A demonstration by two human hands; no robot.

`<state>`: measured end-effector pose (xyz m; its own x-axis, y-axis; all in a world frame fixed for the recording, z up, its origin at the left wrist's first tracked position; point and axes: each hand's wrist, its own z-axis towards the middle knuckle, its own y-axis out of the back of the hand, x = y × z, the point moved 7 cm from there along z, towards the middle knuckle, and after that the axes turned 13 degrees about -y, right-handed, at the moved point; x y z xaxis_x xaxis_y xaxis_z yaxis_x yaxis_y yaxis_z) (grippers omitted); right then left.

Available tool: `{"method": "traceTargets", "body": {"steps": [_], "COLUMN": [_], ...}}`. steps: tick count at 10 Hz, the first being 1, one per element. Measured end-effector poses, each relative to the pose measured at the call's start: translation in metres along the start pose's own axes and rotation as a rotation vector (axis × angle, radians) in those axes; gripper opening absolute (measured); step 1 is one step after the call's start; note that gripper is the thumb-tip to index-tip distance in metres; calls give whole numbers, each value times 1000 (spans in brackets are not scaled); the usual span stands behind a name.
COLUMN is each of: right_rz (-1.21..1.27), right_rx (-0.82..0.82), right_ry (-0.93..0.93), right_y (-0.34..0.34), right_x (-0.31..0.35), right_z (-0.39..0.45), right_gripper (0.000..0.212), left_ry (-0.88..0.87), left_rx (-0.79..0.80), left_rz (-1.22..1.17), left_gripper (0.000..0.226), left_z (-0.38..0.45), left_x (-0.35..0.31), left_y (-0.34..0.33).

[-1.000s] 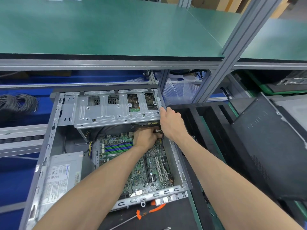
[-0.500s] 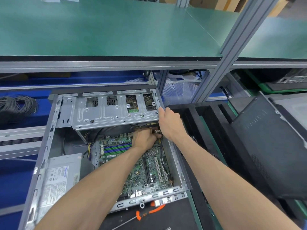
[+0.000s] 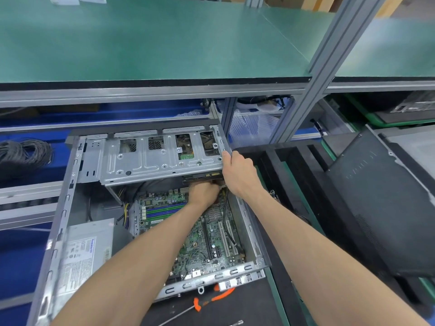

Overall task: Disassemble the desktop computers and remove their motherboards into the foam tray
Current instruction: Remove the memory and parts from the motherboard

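An open desktop case (image 3: 249, 229) lies on the bench with its green motherboard (image 3: 211, 234) still inside. A silver drive cage (image 3: 153, 158) is tilted up over the far end of the case. My right hand (image 3: 240, 175) grips the cage's right edge. My left hand (image 3: 203, 191) reaches under the cage, fingers curled around something at the drive's connector; what it holds is hidden. Black foam tray (image 3: 294, 184) slots lie just right of the case.
A grey power supply (image 3: 82, 252) fills the case's near left. An orange-handled screwdriver (image 3: 211, 301) lies in front of the case. A black side panel (image 3: 381, 201) leans at right. Coiled black cables (image 3: 23, 154) sit at left. A green shelf (image 3: 153, 43) hangs overhead.
The drive cage has tipped slightly higher under my right hand. My left hand stays under it at the connector.
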<state>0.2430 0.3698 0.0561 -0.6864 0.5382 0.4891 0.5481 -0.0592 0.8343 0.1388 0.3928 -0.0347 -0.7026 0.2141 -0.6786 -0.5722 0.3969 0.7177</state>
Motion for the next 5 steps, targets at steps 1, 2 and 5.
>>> {"method": "traceTargets", "body": {"steps": [1,2,5], "right_rz": [-42,-44,-40], "right_rx": [-10,-3,-11], "right_ry": [-13,-47,-10], "right_y": [2,3,3], "right_x": [-1,-2,-1], "right_z": [2,2,2], "right_gripper": [36,43,44], "left_ry": [-1,61,278], "left_rx": [10,44,33], "left_rz": [25,53,6], "left_gripper": [32,28,52], "left_z": [-2,2,2], "left_x": [3,18,79], "left_y": [-3,1,11]}}
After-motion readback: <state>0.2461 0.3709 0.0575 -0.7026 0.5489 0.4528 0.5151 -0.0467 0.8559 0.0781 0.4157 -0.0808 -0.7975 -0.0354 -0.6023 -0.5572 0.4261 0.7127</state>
